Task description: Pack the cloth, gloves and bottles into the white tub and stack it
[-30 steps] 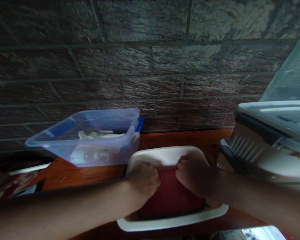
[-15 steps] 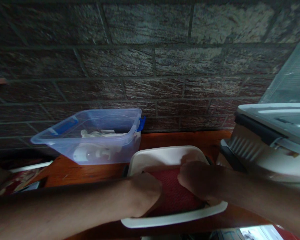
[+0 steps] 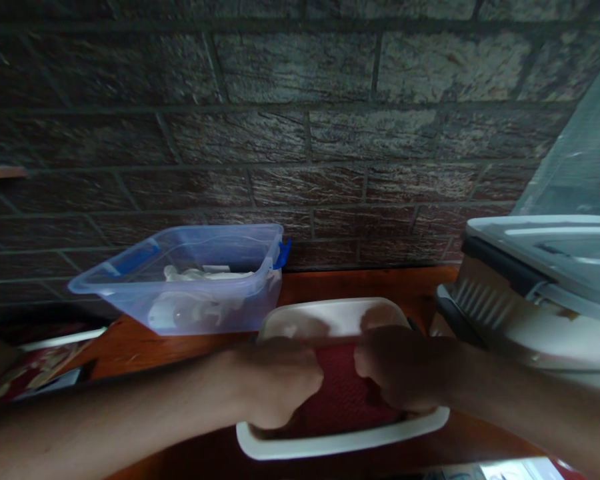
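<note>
A white plastic bin stands on the wooden surface in front of me, with a folded dark red cloth of textured weave inside. My left hand reaches into the bin from the left, its fingers curled closed at the cloth's left side. From the right, my right hand is also closed, against the cloth's right side. Both hands' fingertips are hidden behind the knuckles and in the bin. The cloth shows between the two hands.
A clear plastic box with blue latches and white things inside sits at the back left. Lidded storage boxes are stacked at right. A brick wall rises behind the wooden surface. Several items lie at the lower left.
Both hands stay at the red cloth, shifted slightly within the bin. The view has tilted a little, so the wall and boxes appear lower.
</note>
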A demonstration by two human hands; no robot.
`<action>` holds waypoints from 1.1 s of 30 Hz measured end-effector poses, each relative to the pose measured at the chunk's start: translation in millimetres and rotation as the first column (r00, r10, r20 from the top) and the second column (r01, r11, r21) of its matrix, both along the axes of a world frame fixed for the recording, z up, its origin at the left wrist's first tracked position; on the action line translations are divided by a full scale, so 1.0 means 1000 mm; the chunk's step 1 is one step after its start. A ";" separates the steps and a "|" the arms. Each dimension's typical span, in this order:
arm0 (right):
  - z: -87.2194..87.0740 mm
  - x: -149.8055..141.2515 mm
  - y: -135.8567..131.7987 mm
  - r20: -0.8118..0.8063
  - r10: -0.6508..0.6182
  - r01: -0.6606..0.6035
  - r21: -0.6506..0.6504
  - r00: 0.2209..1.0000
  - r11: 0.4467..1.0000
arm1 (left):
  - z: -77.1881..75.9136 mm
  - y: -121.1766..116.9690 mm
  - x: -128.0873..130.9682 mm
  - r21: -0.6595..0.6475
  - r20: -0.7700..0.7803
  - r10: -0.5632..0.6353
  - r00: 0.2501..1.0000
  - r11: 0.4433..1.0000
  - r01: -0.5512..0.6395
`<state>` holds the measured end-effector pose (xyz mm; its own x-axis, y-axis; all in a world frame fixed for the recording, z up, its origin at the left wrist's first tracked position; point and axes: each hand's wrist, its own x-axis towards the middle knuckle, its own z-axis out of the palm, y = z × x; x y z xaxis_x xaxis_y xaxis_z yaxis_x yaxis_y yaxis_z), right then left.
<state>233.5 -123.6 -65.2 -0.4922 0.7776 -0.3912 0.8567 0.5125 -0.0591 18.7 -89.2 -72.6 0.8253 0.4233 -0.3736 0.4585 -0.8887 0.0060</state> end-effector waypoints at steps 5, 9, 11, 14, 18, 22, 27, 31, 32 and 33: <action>0.004 0.004 -0.006 -0.070 -0.080 0.092 0.203 0.994 0.975 | 0.024 -0.001 -0.016 0.002 0.174 0.132 0.976 0.991 -0.134; -0.012 0.011 -0.005 -0.082 -0.153 0.167 0.223 0.985 0.960 | 0.010 0.003 -0.024 -0.003 0.278 0.131 0.952 0.991 -0.135; -0.022 0.016 -0.005 -0.129 -0.115 0.148 0.281 0.985 0.948 | 0.003 0.006 -0.023 -0.001 0.343 0.114 0.932 0.993 -0.121; -0.037 0.026 -0.004 -0.182 -0.085 0.147 0.363 0.980 0.920 | -0.004 0.011 -0.017 0.020 0.433 0.084 0.897 0.994 -0.103; -0.061 0.045 0.001 -0.237 -0.065 0.166 0.436 0.969 0.884 | -0.013 0.024 -0.007 0.053 0.510 0.019 0.860 0.997 -0.053; -0.078 0.059 0.013 -0.318 -0.038 0.184 0.442 0.947 0.878 | -0.017 0.033 -0.003 0.069 0.551 -0.012 0.834 0.997 -0.032; -0.063 0.049 0.022 -0.399 -0.046 0.217 0.395 0.916 0.893 | 0.003 0.024 -0.008 0.143 0.547 -0.061 0.835 0.989 -0.022; -0.021 0.014 0.032 -0.475 -0.026 0.241 0.398 0.880 0.885 | 0.044 0.018 -0.024 0.231 0.581 -0.042 0.813 0.966 -0.116; -0.008 0.003 0.036 -0.503 0.020 0.227 0.425 0.864 0.876 | 0.055 0.020 -0.030 0.238 0.598 -0.014 0.801 0.958 -0.161; 0.005 -0.009 0.040 -0.533 0.067 0.215 0.449 0.843 0.867 | 0.067 0.024 -0.038 0.234 0.617 0.026 0.786 0.948 -0.215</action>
